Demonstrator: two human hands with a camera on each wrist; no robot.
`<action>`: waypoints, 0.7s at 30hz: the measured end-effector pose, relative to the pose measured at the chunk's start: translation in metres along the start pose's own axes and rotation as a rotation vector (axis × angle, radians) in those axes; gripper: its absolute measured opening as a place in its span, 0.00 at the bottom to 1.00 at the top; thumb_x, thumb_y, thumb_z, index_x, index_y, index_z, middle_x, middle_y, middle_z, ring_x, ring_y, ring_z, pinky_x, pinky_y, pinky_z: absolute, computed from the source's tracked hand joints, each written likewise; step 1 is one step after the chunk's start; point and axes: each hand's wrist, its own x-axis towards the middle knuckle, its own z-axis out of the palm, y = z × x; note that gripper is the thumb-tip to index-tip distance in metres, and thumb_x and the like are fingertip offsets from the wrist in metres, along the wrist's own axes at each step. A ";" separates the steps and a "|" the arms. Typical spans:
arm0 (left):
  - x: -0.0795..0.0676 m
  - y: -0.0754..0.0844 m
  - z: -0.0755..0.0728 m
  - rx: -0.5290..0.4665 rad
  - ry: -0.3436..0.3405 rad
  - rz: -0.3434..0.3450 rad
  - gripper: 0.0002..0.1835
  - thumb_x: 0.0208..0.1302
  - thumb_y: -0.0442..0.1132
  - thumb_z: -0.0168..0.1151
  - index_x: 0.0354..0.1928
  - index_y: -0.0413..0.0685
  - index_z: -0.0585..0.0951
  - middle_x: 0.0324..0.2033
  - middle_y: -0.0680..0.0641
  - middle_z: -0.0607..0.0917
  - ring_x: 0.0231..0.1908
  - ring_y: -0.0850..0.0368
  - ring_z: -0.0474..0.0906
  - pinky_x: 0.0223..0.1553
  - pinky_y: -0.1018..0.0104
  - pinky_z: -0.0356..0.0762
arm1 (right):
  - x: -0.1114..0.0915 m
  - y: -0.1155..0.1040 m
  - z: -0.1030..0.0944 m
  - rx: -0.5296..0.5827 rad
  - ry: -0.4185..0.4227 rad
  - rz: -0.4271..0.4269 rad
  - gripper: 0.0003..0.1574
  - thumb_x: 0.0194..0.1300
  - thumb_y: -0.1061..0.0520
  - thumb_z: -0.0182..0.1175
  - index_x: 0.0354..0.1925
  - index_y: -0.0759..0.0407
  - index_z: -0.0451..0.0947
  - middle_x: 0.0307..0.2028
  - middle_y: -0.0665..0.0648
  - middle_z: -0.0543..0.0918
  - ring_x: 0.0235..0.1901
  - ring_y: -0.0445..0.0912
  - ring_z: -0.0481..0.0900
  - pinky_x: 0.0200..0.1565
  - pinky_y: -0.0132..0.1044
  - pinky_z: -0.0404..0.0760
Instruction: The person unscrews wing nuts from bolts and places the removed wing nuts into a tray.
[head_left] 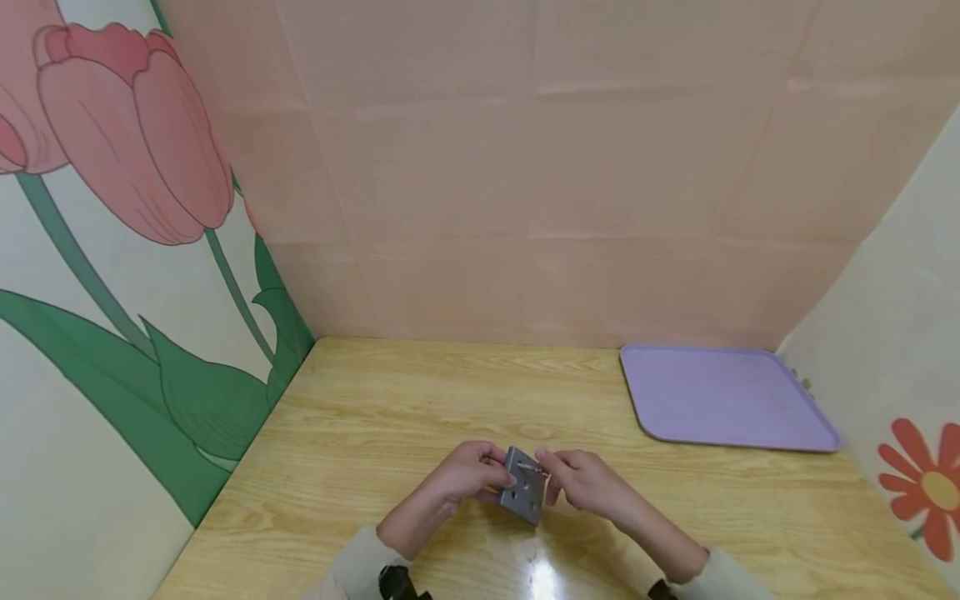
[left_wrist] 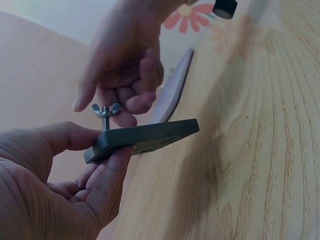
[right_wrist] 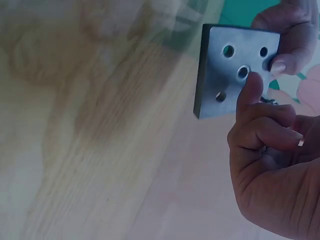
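Observation:
A grey metal plate with several round holes is tilted above the table, pinched at its edge by my left hand. From one corner of the plate stands a bolt with a wing nut on it. Right beside that wing nut is my right hand, its fingers loosely bent around the space near it. In the left wrist view a gap shows between one fingertip and the wing nut. The right wrist view has the right hand's fingers partly covering the plate and the bolt.
A light wood-grain table lies under both hands. At its back right rests a purple tray. Behind stands a pinkish wall covering, with tulip-printed panel on the left and a white flowered panel on the right.

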 end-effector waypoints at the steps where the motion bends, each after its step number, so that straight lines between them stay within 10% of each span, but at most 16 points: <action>1: 0.000 0.000 0.000 0.001 -0.001 0.001 0.13 0.55 0.28 0.67 0.44 0.34 0.81 0.35 0.44 0.85 0.36 0.53 0.84 0.37 0.57 0.87 | 0.000 0.000 0.000 0.018 -0.016 0.014 0.35 0.78 0.34 0.44 0.40 0.60 0.84 0.22 0.51 0.85 0.18 0.41 0.69 0.21 0.32 0.66; 8: -0.001 0.000 0.001 -0.002 -0.008 0.007 0.14 0.56 0.28 0.67 0.45 0.34 0.81 0.35 0.44 0.85 0.36 0.53 0.84 0.37 0.56 0.87 | -0.002 -0.001 0.001 -0.062 -0.018 -0.066 0.29 0.76 0.37 0.50 0.34 0.56 0.82 0.21 0.49 0.82 0.21 0.42 0.72 0.22 0.34 0.69; 17: -0.001 0.000 0.001 -0.010 -0.013 0.019 0.13 0.55 0.27 0.67 0.44 0.33 0.81 0.34 0.45 0.85 0.34 0.55 0.83 0.35 0.57 0.87 | -0.004 0.004 0.003 -0.692 0.231 -0.600 0.15 0.62 0.53 0.71 0.46 0.54 0.82 0.32 0.46 0.85 0.27 0.36 0.80 0.25 0.30 0.78; 21: 0.000 0.000 0.000 -0.004 -0.010 0.014 0.13 0.56 0.27 0.67 0.44 0.33 0.81 0.34 0.45 0.85 0.34 0.55 0.83 0.36 0.57 0.87 | -0.005 0.003 0.001 -0.610 0.244 -0.569 0.15 0.66 0.50 0.68 0.48 0.55 0.82 0.31 0.45 0.85 0.24 0.35 0.78 0.23 0.29 0.76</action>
